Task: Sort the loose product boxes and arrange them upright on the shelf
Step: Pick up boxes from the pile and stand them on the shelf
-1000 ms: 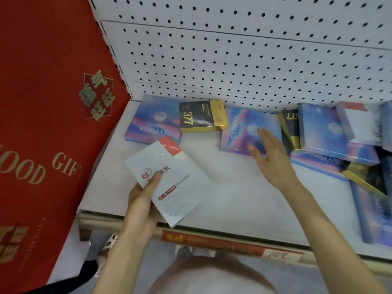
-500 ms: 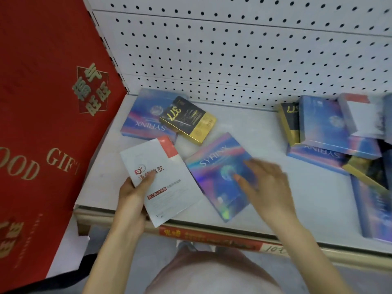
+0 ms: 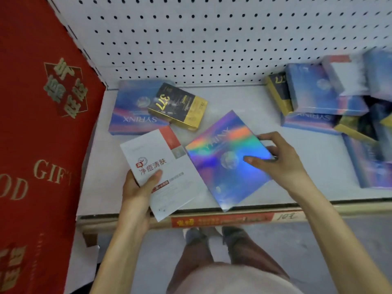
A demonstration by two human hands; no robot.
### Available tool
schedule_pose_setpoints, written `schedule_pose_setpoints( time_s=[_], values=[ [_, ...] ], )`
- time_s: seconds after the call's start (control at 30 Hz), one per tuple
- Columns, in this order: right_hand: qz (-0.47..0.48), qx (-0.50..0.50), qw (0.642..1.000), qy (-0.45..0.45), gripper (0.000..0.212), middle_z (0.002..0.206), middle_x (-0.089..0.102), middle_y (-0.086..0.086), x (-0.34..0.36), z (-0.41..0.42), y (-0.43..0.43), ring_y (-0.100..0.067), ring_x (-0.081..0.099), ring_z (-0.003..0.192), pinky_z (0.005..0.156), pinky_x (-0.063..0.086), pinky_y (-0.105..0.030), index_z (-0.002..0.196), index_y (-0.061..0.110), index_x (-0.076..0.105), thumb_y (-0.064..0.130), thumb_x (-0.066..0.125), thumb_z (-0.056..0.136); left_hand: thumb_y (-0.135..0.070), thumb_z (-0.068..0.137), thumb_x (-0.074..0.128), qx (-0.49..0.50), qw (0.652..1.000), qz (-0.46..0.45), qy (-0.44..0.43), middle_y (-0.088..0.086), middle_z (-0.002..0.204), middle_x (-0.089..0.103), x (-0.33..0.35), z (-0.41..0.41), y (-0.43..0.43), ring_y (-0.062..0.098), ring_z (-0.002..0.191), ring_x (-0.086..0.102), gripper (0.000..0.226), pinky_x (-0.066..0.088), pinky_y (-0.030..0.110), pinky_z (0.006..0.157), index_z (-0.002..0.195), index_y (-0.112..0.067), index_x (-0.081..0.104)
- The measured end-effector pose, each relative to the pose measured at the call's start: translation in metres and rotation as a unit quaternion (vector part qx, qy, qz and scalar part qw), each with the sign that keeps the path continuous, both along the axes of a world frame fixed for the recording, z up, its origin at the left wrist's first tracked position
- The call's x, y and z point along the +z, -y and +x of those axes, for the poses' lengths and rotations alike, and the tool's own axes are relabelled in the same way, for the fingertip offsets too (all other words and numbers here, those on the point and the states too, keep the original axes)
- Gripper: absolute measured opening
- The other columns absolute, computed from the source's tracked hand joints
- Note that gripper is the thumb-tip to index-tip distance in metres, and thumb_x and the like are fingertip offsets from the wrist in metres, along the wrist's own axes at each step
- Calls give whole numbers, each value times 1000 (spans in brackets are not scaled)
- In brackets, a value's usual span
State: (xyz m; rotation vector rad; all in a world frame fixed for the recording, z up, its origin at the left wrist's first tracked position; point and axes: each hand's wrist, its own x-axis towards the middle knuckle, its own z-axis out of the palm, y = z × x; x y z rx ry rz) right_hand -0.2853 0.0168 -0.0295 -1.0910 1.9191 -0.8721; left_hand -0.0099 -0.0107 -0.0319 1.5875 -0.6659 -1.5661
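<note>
My left hand (image 3: 137,187) grips a flat white box with a red corner (image 3: 165,166) at its lower left edge, thumb on top. My right hand (image 3: 277,164) grips the right edge of a holographic blue SYRINX box (image 3: 222,158), thumb on its face, fingers curled round the far side. That box is tilted, lying next to the white box over the shelf's front part. A second SYRINX box (image 3: 129,111) lies flat at the back left, with a black-and-gold 377 box (image 3: 178,107) resting on it.
The white shelf board (image 3: 244,102) has a pegboard back wall (image 3: 191,39). A loose heap of blue, gold and white boxes (image 3: 331,102) fills the right side. A large red gift box (image 3: 38,124) stands at the left. A red price strip (image 3: 220,220) runs along the front edge.
My right hand slid the SYRINX box from the back wall toward the front, then took hold of its right edge and tilted it. The 377 box turned on the left SYRINX box.
</note>
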Motion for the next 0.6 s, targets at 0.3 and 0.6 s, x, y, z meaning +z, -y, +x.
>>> schedule_pose_setpoints(
  time_s=[0.3, 0.6],
  values=[
    [-95, -179, 951, 234, 72, 111, 72, -7, 29, -54, -85, -12, 68, 97, 86, 55, -26, 124, 13, 59, 42, 84, 63, -9, 84, 67, -74, 996, -34, -41, 2, 97, 75, 36, -51, -25, 20, 82, 73, 25, 59, 30, 58, 108, -15, 63],
    [-168, -279, 897, 299, 47, 103, 74, -10, 47, -182, -263, -18, 73, 77, 60, 58, -26, 112, 11, 60, 17, 71, 67, -15, 86, 65, -190, 973, -110, -72, 1, 95, 76, 70, -226, -108, 21, 83, 73, 22, 59, 34, 63, 108, -18, 67]
  ],
)
